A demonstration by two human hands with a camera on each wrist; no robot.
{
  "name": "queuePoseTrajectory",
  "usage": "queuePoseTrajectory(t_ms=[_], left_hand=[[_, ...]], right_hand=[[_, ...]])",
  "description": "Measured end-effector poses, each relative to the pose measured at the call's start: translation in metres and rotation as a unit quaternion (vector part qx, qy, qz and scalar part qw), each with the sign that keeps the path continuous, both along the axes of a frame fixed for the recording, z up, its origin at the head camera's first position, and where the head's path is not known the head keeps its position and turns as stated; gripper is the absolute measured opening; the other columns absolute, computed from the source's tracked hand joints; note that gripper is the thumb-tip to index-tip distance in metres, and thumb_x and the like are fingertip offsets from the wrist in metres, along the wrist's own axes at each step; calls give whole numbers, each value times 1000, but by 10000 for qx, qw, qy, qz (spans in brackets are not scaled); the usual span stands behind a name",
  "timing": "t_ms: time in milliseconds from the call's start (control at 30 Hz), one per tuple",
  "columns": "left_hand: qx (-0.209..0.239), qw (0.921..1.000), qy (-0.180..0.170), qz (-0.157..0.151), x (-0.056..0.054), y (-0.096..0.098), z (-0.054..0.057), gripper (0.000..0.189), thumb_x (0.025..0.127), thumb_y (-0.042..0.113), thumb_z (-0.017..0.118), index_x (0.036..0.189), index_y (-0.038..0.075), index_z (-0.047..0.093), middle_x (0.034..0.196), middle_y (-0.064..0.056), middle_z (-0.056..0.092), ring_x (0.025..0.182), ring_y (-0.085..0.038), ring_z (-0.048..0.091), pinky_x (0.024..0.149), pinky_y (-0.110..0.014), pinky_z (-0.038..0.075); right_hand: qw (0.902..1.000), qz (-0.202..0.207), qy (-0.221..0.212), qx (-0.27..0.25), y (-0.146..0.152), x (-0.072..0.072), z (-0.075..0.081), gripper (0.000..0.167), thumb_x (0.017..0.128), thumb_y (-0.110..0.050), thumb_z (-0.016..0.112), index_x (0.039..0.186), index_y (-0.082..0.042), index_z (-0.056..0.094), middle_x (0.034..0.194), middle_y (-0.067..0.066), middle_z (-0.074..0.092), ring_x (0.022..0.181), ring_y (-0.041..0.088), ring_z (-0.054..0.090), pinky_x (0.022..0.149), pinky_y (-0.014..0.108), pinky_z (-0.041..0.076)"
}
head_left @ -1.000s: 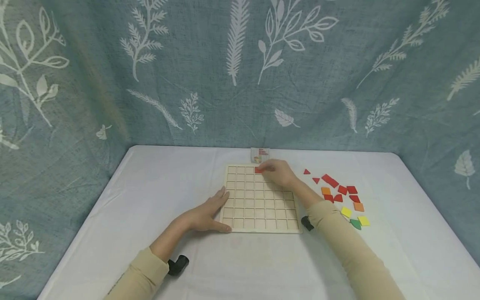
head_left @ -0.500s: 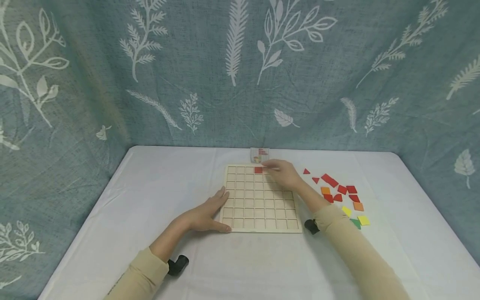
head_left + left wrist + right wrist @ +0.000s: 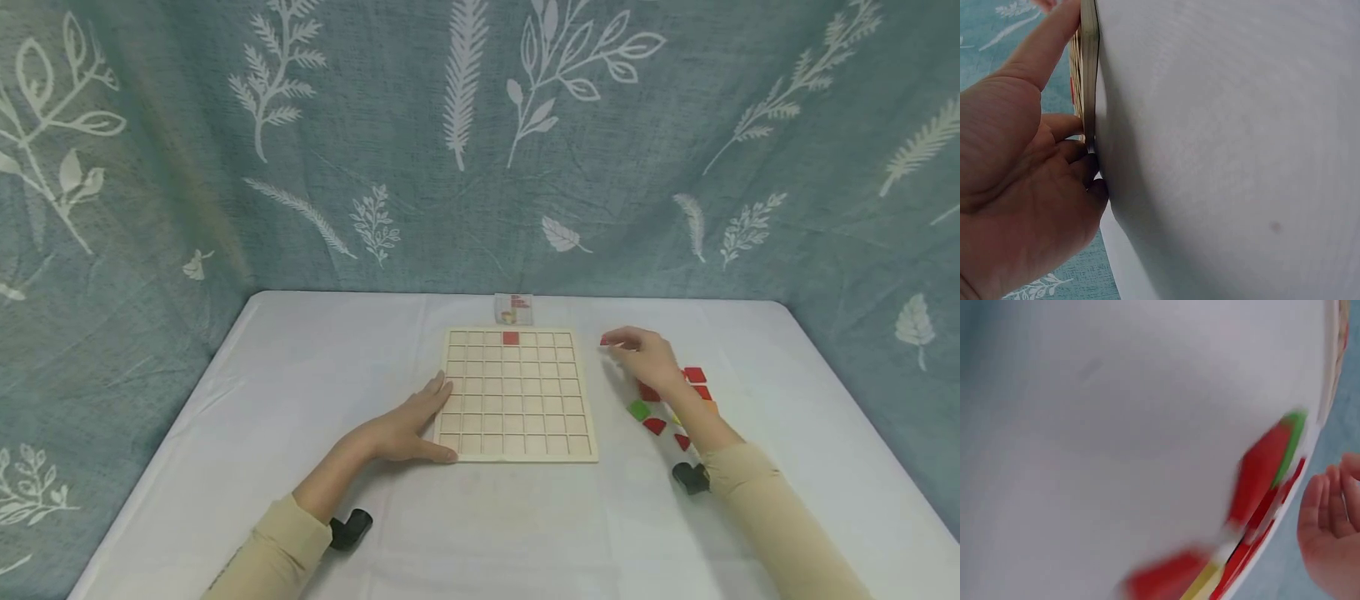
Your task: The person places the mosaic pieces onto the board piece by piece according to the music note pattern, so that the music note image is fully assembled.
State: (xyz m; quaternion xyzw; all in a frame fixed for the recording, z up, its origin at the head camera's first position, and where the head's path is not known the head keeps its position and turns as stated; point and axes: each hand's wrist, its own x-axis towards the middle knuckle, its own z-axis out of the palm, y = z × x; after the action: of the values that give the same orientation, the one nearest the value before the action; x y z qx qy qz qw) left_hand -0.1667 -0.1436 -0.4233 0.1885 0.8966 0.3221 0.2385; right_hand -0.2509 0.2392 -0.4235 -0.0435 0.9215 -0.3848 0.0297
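My left hand [image 3: 405,427] rests with its thumb and fingers spread along the left edge and lower left corner of the pale wooden grid board [image 3: 517,402]. In the left wrist view, its fingers [image 3: 1071,150] lie against the board's side [image 3: 1089,75]. One red square tile [image 3: 511,337] lies in the top row of the grid. To the right of the board, my right hand [image 3: 647,357] pinches a small red triangle [image 3: 603,340] with its fingertips, partly covering it. The curled fingers of the right hand [image 3: 1335,515] show at the edge of the right wrist view.
Loose pieces lie around my right forearm: a green tile [image 3: 638,410], a red quarter-round [image 3: 655,426], a red square [image 3: 694,375] and several more, some hidden. A small printed card [image 3: 513,309] lies behind the board. A patterned curtain [image 3: 420,150] hangs behind the white table [image 3: 337,350].
My right hand has left the red square tile in the top row and moved right to the red triangle. The left hand has stayed at the board. The head view has shifted slightly.
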Motion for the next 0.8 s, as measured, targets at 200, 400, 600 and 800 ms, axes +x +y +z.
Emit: queuePoseTrajectory(t_ms=[200, 400, 600, 800], left_hand=[[-17, 10000, 19, -1, -1, -1, -1, 110, 79, 39, 80, 155, -2, 12, 162, -18, -3, 148, -35, 1, 118, -51, 9], [-13, 10000, 27, 1, -1, -1, 0, 109, 79, 39, 80, 155, -2, 12, 162, -19, -2, 148, -36, 1, 118, -52, 9], [37, 10000, 10, -46, 0, 0, 2, 109, 80, 37, 80, 154, -3, 12, 161, -20, -3, 148, -37, 1, 118, -52, 9], [54, 10000, 36, -57, 1, 0, 2, 108, 80, 36, 80, 154, -3, 12, 161, -20, -2, 148, -37, 2, 118, -52, 9]], right_hand=[[9982, -95, -148, 582, 24, 8, -1, 34, 95, -16, 63, 124, 2, 62, 119, 23, 63, 107, 36, 58, 89, 48, 52], [9967, -34, -189, 790, 29, 8, -2, 35, 94, -17, 65, 123, 3, 63, 119, 23, 62, 107, 37, 56, 91, 49, 50], [9954, -111, -202, 928, 27, 7, -3, 31, 94, -17, 66, 118, 2, 65, 114, 22, 64, 99, 34, 57, 86, 46, 53], [9948, -245, -220, 969, 25, 6, -3, 31, 93, -21, 68, 114, 1, 66, 108, 20, 66, 90, 30, 58, 77, 38, 55]])
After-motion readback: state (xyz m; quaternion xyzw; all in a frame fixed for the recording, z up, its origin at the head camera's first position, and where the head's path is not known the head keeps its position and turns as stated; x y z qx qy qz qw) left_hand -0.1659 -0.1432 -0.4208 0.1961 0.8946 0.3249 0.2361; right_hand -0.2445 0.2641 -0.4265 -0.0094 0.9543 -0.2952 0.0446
